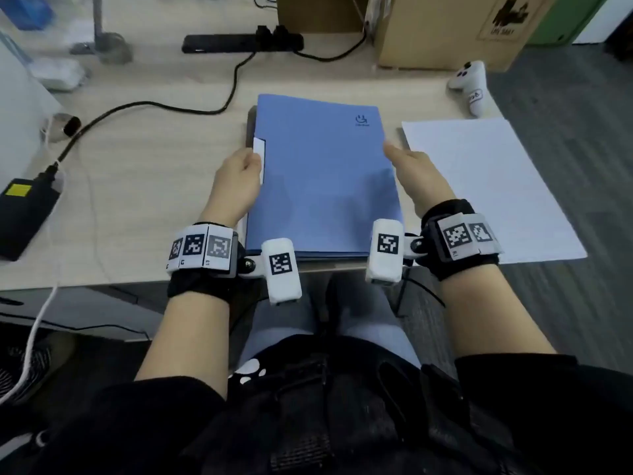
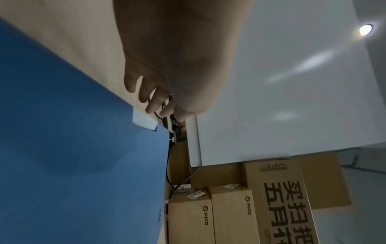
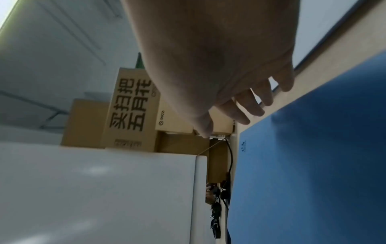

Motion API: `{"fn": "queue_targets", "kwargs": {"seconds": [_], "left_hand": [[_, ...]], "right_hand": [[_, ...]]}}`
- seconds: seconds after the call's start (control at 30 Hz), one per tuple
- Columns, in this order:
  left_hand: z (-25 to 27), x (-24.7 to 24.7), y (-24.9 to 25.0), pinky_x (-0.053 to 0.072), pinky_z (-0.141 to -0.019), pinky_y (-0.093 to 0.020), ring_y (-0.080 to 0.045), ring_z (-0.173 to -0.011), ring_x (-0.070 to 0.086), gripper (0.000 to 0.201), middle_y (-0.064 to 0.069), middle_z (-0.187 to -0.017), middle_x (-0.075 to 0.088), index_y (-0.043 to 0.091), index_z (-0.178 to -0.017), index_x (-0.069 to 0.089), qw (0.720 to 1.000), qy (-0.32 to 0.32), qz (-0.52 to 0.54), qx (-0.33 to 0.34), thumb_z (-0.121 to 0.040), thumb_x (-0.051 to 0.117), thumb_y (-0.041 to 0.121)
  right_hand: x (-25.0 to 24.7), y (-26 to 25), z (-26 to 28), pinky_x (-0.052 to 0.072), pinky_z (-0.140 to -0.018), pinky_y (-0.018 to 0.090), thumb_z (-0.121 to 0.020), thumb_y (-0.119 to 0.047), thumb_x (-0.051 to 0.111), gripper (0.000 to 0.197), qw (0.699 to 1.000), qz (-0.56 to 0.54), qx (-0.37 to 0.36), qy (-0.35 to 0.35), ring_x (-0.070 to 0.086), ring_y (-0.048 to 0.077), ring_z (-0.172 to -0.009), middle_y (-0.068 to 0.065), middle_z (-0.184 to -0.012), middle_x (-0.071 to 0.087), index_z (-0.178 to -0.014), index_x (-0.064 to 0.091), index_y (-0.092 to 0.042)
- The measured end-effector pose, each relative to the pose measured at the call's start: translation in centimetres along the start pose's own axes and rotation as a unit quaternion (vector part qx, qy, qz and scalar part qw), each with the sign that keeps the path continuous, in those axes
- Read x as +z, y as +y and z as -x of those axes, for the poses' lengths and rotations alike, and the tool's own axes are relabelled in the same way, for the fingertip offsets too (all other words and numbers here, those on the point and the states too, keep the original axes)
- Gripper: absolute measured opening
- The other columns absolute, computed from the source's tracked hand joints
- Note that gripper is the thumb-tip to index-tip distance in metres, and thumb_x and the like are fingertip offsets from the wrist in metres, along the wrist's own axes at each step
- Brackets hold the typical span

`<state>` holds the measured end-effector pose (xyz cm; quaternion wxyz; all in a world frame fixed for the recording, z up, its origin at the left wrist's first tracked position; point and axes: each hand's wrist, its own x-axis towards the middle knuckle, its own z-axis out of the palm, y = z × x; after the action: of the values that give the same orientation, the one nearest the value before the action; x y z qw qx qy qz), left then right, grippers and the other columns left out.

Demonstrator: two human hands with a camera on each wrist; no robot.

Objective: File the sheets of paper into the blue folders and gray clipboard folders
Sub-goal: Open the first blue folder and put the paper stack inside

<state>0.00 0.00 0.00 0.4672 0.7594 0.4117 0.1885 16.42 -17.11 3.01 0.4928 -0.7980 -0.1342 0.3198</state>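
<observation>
A closed blue folder [image 1: 322,180] lies in the middle of the desk, on top of a gray clipboard folder [image 1: 250,128] whose edge shows at its left and far side. My left hand [image 1: 239,176] is at the folder's left edge beside a white label tab [image 1: 259,150]. In the left wrist view its fingers [image 2: 154,102] hang loose next to the blue folder [image 2: 73,148], holding nothing. My right hand [image 1: 411,169] is at the right edge, its fingers [image 3: 250,105] spread and relaxed over the blue cover [image 3: 313,156]. White sheets of paper [image 1: 486,186] lie to the right.
A black power strip [image 1: 239,42] with a cable trailing left lies at the back. Cardboard boxes [image 1: 445,29] stand behind it. A white controller [image 1: 471,85] is beyond the paper, and a black adapter [image 1: 24,214] is at the far left. The desk's front edge [image 1: 102,279] is near my wrists.
</observation>
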Motion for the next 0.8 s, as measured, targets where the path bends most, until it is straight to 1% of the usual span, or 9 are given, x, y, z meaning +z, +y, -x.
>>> {"fn": "queue_targets", "kwargs": {"seconds": [0.1, 0.23, 0.33, 0.4, 0.47, 0.5, 0.6, 0.67, 0.8], "left_hand": [[0.2, -0.1, -0.6, 0.030, -0.055, -0.027, -0.017, -0.066, 0.041, 0.021, -0.002, -0.078, 0.051, 0.016, -0.084, 0.054, 0.997, 0.024, 0.070, -0.034, -0.094, 0.035, 0.020], [0.8, -0.1, -0.7, 0.029, -0.047, -0.022, -0.007, -0.055, 0.040, 0.015, 0.005, -0.065, 0.047, 0.013, -0.086, 0.054, 0.983, 0.022, 0.174, -0.054, -0.092, 0.041, 0.010], [1.2, -0.2, -0.4, 0.038, -0.048, -0.015, -0.008, -0.065, 0.050, 0.015, 0.000, -0.079, 0.057, 0.011, -0.095, 0.058, 0.966, 0.028, 0.244, -0.075, -0.095, 0.043, 0.008], [1.6, -0.3, -0.1, 0.039, -0.058, -0.018, -0.009, -0.071, 0.051, 0.018, 0.002, -0.078, 0.061, 0.014, -0.087, 0.057, 0.956, 0.035, 0.280, -0.080, -0.096, 0.042, 0.011], [1.9, -0.4, -0.1, 0.038, -0.061, -0.019, -0.008, -0.071, 0.053, 0.023, 0.007, -0.077, 0.069, 0.017, -0.083, 0.056, 0.948, 0.037, 0.303, -0.085, -0.099, 0.040, 0.016], [1.9, -0.5, -0.2, 0.039, -0.064, -0.020, -0.008, -0.073, 0.055, 0.022, 0.006, -0.086, 0.072, 0.016, -0.089, 0.057, 0.944, 0.037, 0.314, -0.090, -0.100, 0.038, 0.019], [1.7, -0.9, -0.8, 0.045, -0.080, -0.023, -0.011, -0.091, 0.062, 0.030, -0.003, -0.111, 0.067, 0.009, -0.114, 0.055, 0.933, 0.041, 0.342, -0.105, -0.102, 0.034, 0.027], [1.7, -1.1, -1.0, 0.049, -0.087, -0.023, -0.013, -0.098, 0.064, 0.030, -0.002, -0.108, 0.068, 0.009, -0.111, 0.058, 0.926, 0.049, 0.359, -0.110, -0.101, 0.037, 0.027], [2.2, -1.0, -0.7, 0.054, -0.078, -0.022, -0.014, -0.091, 0.070, 0.014, -0.004, -0.095, 0.074, 0.011, -0.092, 0.066, 0.916, 0.087, 0.379, -0.103, -0.092, 0.052, 0.014]], "right_hand": [[-0.3, 0.6, 0.0, 0.028, -0.115, 0.041, -0.096, -0.044, 0.043, 0.054, 1.000, -0.020, 0.022, -0.001, 0.047, 0.035, -0.123, 0.007, -0.107, 0.054, -0.119, 0.054, 0.003], [-0.6, 1.1, 0.2, 0.034, -0.107, 0.032, -0.097, -0.043, 0.043, 0.041, 0.997, -0.065, 0.036, -0.009, 0.046, 0.028, -0.129, 0.005, -0.109, 0.063, -0.107, 0.058, -0.006], [-0.8, 1.4, 0.3, 0.037, -0.106, 0.030, -0.096, -0.042, 0.044, 0.032, 0.994, -0.099, 0.042, -0.005, 0.058, 0.019, -0.105, 0.000, -0.099, 0.058, -0.089, 0.059, -0.014], [-0.9, 1.7, 0.3, 0.038, -0.105, 0.028, -0.098, -0.040, 0.042, 0.030, 0.989, -0.139, 0.038, -0.011, 0.057, 0.007, -0.099, -0.009, -0.099, 0.060, -0.101, 0.060, -0.016], [-1.1, 2.1, 0.2, 0.036, -0.110, 0.031, -0.098, -0.042, 0.041, 0.048, 0.986, -0.164, 0.029, -0.009, 0.053, 0.011, -0.117, -0.002, -0.124, 0.059, -0.129, 0.050, -0.007], [-1.1, 2.2, 0.1, 0.036, -0.111, 0.032, -0.098, -0.043, 0.042, 0.054, 0.984, -0.174, 0.029, -0.006, 0.051, 0.013, -0.123, 0.003, -0.133, 0.054, -0.135, 0.045, -0.004], [-1.2, 2.6, -0.2, 0.039, -0.109, 0.033, -0.097, -0.043, 0.044, 0.056, 0.979, -0.202, 0.030, 0.002, 0.051, 0.016, -0.125, 0.008, -0.135, 0.053, -0.135, 0.045, -0.003], [-1.3, 3.0, -0.3, 0.041, -0.106, 0.032, -0.097, -0.041, 0.045, 0.053, 0.975, -0.219, 0.030, 0.010, 0.053, 0.016, -0.123, 0.008, -0.132, 0.055, -0.133, 0.048, -0.003], [-1.7, 3.6, -0.3, 0.049, -0.096, 0.031, -0.097, -0.037, 0.046, 0.039, 0.968, -0.246, 0.031, 0.037, 0.061, 0.018, -0.110, 0.008, -0.111, 0.064, -0.116, 0.057, -0.004]]}}
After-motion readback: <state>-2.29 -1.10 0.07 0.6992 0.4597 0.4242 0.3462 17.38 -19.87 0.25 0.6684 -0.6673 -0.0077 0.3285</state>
